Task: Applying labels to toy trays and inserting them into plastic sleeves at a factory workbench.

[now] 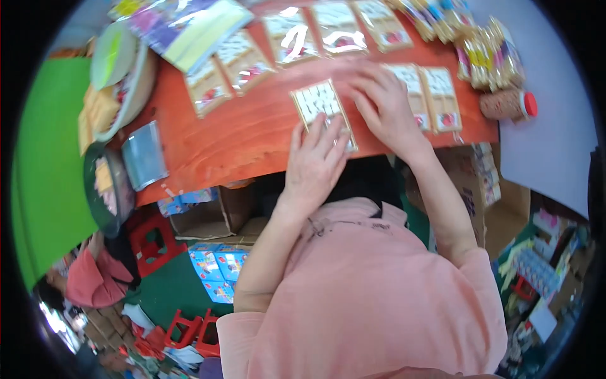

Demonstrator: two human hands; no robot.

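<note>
My left hand (315, 161) lies with its fingers apart on the lower part of a flat rectangular packet (317, 102). The packet has a pale tan border and rows of white pieces under a shiny clear cover. To its right, my right hand (386, 107) hovers over the table, fingers apart and loosely bent, slightly blurred, with nothing visible in them. Similar packets with a red picture at one end lie around: one (243, 63) beyond my left hand, another (341, 28) at the far side and one (442, 98) beside my right hand.
The packets lie on a red-brown wooden table (221, 142). A clear plastic box (145, 155), a dark bowl (117, 208) and a pale green basin (140, 95) sit at its left. Wrapped bundles (489, 57) and a red-lidded jar (505, 104) stand right. Under the table are cardboard boxes (202, 221).
</note>
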